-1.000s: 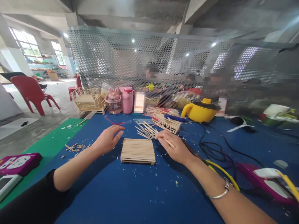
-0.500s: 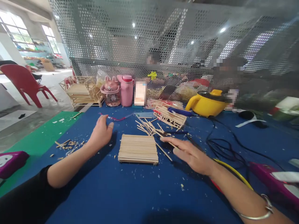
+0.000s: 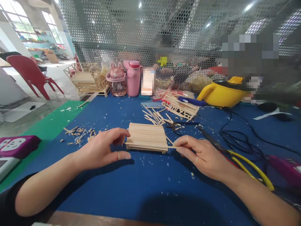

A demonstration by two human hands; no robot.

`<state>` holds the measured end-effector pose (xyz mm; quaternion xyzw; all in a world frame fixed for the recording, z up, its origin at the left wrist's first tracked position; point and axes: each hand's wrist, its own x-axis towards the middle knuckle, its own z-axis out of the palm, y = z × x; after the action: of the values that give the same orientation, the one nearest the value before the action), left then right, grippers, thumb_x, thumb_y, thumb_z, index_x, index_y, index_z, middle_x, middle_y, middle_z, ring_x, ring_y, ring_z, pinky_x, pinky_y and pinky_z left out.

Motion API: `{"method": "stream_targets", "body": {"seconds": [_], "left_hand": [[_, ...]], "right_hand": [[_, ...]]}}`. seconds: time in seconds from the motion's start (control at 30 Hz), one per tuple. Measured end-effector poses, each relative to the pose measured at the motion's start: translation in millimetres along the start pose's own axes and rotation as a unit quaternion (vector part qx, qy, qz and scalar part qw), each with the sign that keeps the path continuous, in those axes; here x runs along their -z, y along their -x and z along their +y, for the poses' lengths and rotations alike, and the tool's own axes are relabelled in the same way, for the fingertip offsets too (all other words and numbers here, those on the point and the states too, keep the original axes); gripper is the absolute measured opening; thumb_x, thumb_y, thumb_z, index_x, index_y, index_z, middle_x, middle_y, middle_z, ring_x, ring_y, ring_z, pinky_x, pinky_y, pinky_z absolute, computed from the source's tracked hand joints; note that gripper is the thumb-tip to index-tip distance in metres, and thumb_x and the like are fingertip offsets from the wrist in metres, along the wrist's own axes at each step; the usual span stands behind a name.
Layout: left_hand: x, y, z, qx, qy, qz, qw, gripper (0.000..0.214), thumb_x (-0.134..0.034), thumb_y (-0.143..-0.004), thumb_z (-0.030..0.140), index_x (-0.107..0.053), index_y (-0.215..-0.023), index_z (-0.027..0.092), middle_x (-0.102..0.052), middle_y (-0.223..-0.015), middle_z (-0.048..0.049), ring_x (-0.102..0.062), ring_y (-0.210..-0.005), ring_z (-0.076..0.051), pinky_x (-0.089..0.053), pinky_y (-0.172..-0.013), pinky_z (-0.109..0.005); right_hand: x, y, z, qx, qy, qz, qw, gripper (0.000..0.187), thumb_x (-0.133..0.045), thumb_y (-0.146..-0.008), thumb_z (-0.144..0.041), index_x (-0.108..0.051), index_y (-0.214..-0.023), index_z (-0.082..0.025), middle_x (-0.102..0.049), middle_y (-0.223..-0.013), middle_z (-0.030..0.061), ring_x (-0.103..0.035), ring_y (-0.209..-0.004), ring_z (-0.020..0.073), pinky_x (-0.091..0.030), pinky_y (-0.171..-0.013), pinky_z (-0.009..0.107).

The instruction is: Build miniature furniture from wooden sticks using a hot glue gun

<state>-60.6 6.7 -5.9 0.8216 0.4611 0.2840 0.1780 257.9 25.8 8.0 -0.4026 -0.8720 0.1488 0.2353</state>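
A small panel of pale wooden sticks (image 3: pixel 147 133), laid side by side, rests in the middle of the blue tabletop. With thumb and fingers my right hand (image 3: pixel 199 153) pinches the right end of a thin wooden stick (image 3: pixel 171 147), which runs along the panel's front edge. At the panel's left end is my left hand (image 3: pixel 105 146), thumb and forefinger apart with nothing between them. Its fingertips are at the panel's edge; whether they touch it I cannot tell. Behind the panel lie several loose sticks (image 3: pixel 152 116) and dark-jawed pliers (image 3: pixel 174 125).
A slatted wooden piece (image 3: pixel 182 106), a yellow pot (image 3: pixel 223 94) and black cables (image 3: pixel 231 135) are at the back right. Pink bottles (image 3: pixel 133 80) and a wooden stick model (image 3: pixel 86 80) stand at the back left. Wood scraps (image 3: pixel 81 135) lie left; yellow handles (image 3: pixel 254 166) are by my right forearm.
My left hand has come right and nearer, to the panel's left end. My right hand has brought a stick to the panel's front edge. The view has shifted slightly.
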Motion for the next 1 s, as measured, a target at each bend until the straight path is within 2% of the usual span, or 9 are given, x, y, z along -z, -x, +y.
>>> {"method": "stream_targets", "body": {"seconds": [0.1,0.2,0.43,0.53,0.67,0.83,1.0], "left_hand": [[-2.6,-0.1,0.6,0.021,-0.02,-0.019,0.999,0.032,-0.064,-0.077,0.044,-0.057,-0.1,0.022,-0.061,-0.072,0.001,-0.056,-0.061,-0.015,-0.041,-0.057,-0.023],[-4.3,-1.9,4.8,0.05,-0.031,-0.046,0.997,0.027,-0.061,-0.079,0.041,-0.055,-0.096,0.021,-0.061,-0.073,0.0017,-0.057,-0.062,-0.014,-0.042,-0.058,-0.024],[-6.9,-2.6,7.3,0.078,-0.077,-0.04,0.993,0.03,-0.065,-0.076,0.042,-0.057,-0.094,0.021,-0.063,-0.071,0.0023,-0.055,-0.056,-0.013,-0.041,-0.057,-0.025],[-10.6,-2.5,6.3,0.08,-0.084,-0.019,0.993,0.028,-0.063,-0.077,0.043,-0.058,-0.093,0.021,-0.063,-0.069,0.0016,-0.055,-0.054,-0.014,-0.041,-0.057,-0.026],[-12.1,-1.4,4.7,0.082,-0.064,0.003,0.995,0.032,-0.063,-0.076,0.046,-0.062,-0.096,0.021,-0.065,-0.071,-0.0001,-0.057,-0.057,-0.015,-0.042,-0.059,-0.026],[-9.7,-0.6,3.0,0.081,-0.04,-0.015,0.996,0.038,-0.067,-0.074,0.044,-0.065,-0.105,0.022,-0.067,-0.076,-0.0011,-0.058,-0.061,-0.015,-0.043,-0.059,-0.025],[-11.3,-1.5,2.4,0.102,-0.014,0.012,0.995,0.033,-0.068,-0.073,0.038,-0.068,-0.103,0.022,-0.069,-0.078,-0.0009,-0.058,-0.062,-0.015,-0.045,-0.062,-0.025]], "right_hand": [[-6.0,5.6,-0.1,0.022,0.006,0.009,1.0,0.011,-0.049,-0.089,-0.031,-0.059,-0.089,-0.026,-0.07,-0.081,0.0001,-0.065,-0.071,0.0155,-0.048,-0.064,0.026],[-9.7,7.8,0.2,0.022,0.011,-0.015,1.0,0.011,-0.047,-0.091,-0.029,-0.057,-0.091,-0.025,-0.069,-0.084,0.0012,-0.065,-0.073,0.0154,-0.047,-0.065,0.026],[-15.3,6.7,5.0,-0.006,0.016,-0.084,0.996,0.013,-0.049,-0.091,-0.034,-0.054,-0.095,-0.023,-0.067,-0.07,-0.0034,-0.061,-0.063,0.0123,-0.043,-0.06,0.024],[-15.7,8.8,4.2,-0.014,0.061,-0.074,0.995,0.015,-0.049,-0.091,-0.036,-0.057,-0.094,-0.024,-0.069,-0.074,-0.0027,-0.063,-0.066,0.0138,-0.042,-0.061,0.025],[-14.3,13.2,0.3,0.022,0.095,-0.074,0.992,0.016,-0.043,-0.093,-0.03,-0.057,-0.091,-0.023,-0.069,-0.088,0.0002,-0.063,-0.078,0.0148,-0.042,-0.069,0.026],[-16.1,15.0,1.4,0.008,0.099,-0.062,0.993,0.015,-0.041,-0.093,-0.029,-0.053,-0.089,-0.022,-0.065,-0.082,0.0001,-0.061,-0.07,0.0139,-0.042,-0.063,0.025],[-19.8,13.6,3.2,0.01,0.118,-0.033,0.992,0.014,-0.042,-0.093,-0.03,-0.053,-0.092,-0.022,-0.067,-0.085,0.0012,-0.062,-0.072,0.0159,-0.043,-0.066,0.027]]}}
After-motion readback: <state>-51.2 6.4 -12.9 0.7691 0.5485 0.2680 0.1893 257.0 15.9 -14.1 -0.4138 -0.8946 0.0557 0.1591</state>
